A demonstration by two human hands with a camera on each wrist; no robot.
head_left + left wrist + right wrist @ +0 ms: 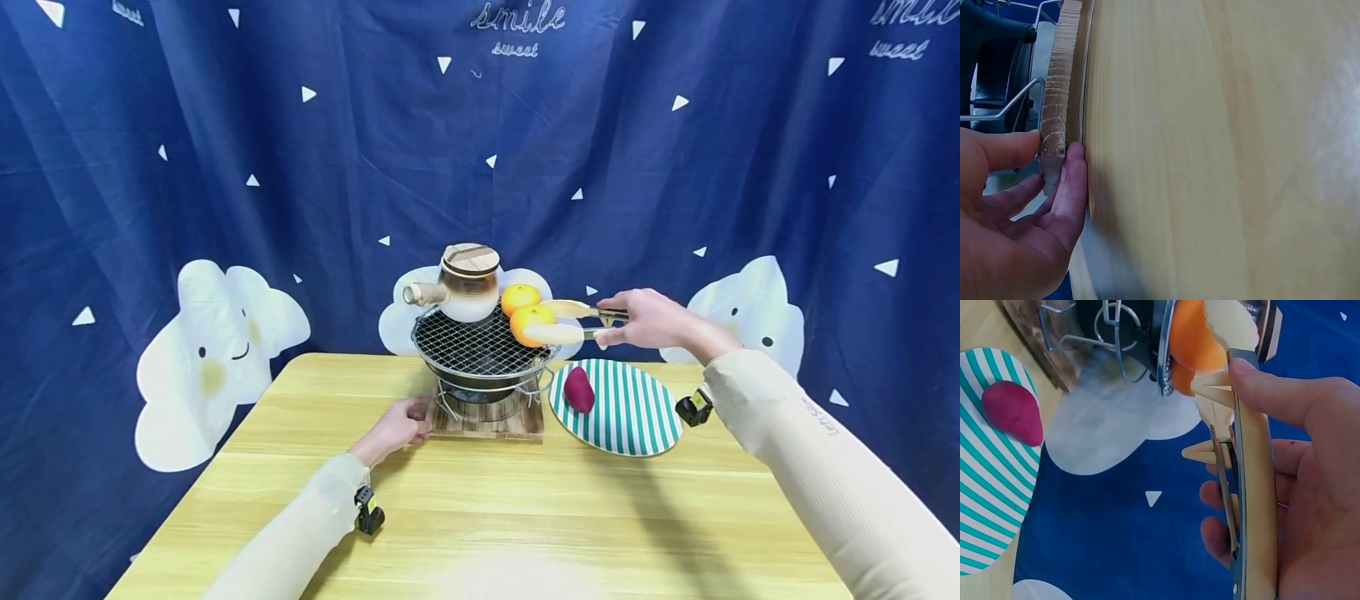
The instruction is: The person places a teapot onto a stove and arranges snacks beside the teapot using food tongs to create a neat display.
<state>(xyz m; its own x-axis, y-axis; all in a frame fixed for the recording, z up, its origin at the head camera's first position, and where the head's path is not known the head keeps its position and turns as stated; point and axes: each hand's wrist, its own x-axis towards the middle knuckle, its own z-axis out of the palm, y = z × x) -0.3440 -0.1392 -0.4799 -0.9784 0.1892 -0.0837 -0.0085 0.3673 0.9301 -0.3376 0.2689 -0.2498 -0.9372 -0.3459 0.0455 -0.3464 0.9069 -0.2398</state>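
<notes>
My right hand (651, 318) grips a pair of tongs (1254, 481) with cream-coloured tips. Those tips lie around the nearer orange (531, 323), on the right side of a round black grill (480, 342). A second orange (519, 297) sits just behind it. With thumb and fingers, my left hand (397, 427) pinches the left front corner of the wooden base board (1059, 94) under the grill. A clay teapot (471, 296) with a wooden lid and a side handle stands at the back of the mesh.
Right of the grill, a round plate (630, 408) with green and white stripes lies on the wooden table (480, 500). It carries a dark red sweet potato (578, 390). A blue curtain (360, 167) with clouds and triangles hangs behind the table.
</notes>
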